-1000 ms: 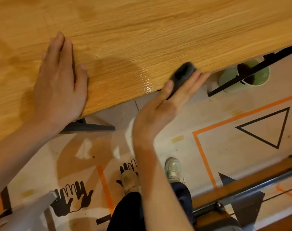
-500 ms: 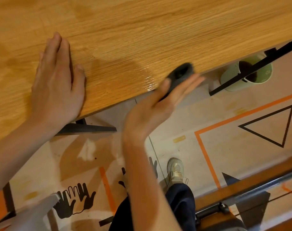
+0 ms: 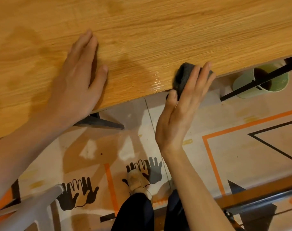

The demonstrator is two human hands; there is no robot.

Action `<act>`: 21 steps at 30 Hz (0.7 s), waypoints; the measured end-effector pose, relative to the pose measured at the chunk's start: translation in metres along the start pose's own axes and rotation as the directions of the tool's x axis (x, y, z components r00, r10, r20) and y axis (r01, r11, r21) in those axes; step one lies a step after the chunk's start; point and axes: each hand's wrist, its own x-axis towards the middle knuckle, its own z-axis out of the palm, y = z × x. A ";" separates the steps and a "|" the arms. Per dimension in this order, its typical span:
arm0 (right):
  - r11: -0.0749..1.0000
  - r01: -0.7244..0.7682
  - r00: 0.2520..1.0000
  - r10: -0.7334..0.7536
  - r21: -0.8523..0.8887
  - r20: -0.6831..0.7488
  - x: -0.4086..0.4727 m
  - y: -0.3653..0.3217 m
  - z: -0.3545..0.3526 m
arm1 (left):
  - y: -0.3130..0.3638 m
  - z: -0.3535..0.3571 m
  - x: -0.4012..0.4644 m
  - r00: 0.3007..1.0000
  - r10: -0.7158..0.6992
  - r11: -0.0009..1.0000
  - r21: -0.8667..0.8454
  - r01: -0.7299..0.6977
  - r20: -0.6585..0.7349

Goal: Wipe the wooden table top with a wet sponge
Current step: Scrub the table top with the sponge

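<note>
The right hand (image 3: 180, 114) pinches the dark sponge (image 3: 186, 77) between thumb and fingers, right at the near edge of the wooden table top (image 3: 158, 30). It could slip off that edge and fall toward the green bin (image 3: 241, 82) standing on the floor beyond the fingertips. The left hand (image 3: 77, 77) rests flat and relaxed, well clear of the grip.

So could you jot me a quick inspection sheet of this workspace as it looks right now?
Surface: wooden table top, glossy wet patch near its front edge.
Job's things: dark sponge at the table's front edge.
Clutter: nothing seen on the table.
Grips: left hand rests flat on the table; right hand holds the sponge.
Cables: nothing seen.
Surroundings: green cup on the floor under the table; orange tape lines, black triangle and handprint marks on the floor.
</note>
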 end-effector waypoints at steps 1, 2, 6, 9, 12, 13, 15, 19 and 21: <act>0.992 0.104 0.990 -0.096 -0.067 0.106 -0.006 0.005 -0.004 | -0.006 -0.002 -0.006 1.000 0.005 1.000 0.004 -0.005 0.012; 0.959 0.253 0.950 -0.220 -0.130 0.223 -0.010 0.013 -0.013 | -0.016 -0.003 -0.014 1.000 0.003 1.000 0.031 -0.003 0.009; 0.803 0.500 0.845 -0.369 -0.324 0.387 0.020 0.044 -0.043 | -0.060 -0.020 -0.035 0.999 -0.038 0.999 0.028 0.039 -0.037; 0.875 0.426 0.865 -0.319 -0.231 0.388 0.026 0.033 -0.039 | -0.084 -0.031 -0.044 0.996 -0.066 0.997 0.039 0.068 -0.059; 0.933 0.341 0.871 -0.267 -0.116 0.413 0.003 0.011 -0.016 | -0.093 -0.033 -0.053 0.990 -0.119 0.993 0.017 0.121 -0.079; 0.937 0.334 0.878 -0.270 -0.101 0.396 -0.004 0.006 -0.008 | -0.091 -0.033 -0.054 0.988 -0.137 0.990 0.021 0.139 -0.078; 0.936 0.344 0.889 -0.298 -0.078 0.347 -0.013 0.003 0.005 | -0.084 -0.034 -0.054 0.986 -0.148 0.987 0.047 0.152 -0.076; 0.905 0.420 0.862 -0.373 -0.072 0.344 -0.009 0.010 0.004 | -0.083 -0.033 -0.055 0.988 -0.131 0.989 0.058 0.137 -0.086; 0.911 0.407 0.872 -0.368 -0.060 0.324 -0.006 0.012 -0.001 | -0.085 -0.032 -0.054 0.987 -0.128 0.990 0.054 0.133 -0.093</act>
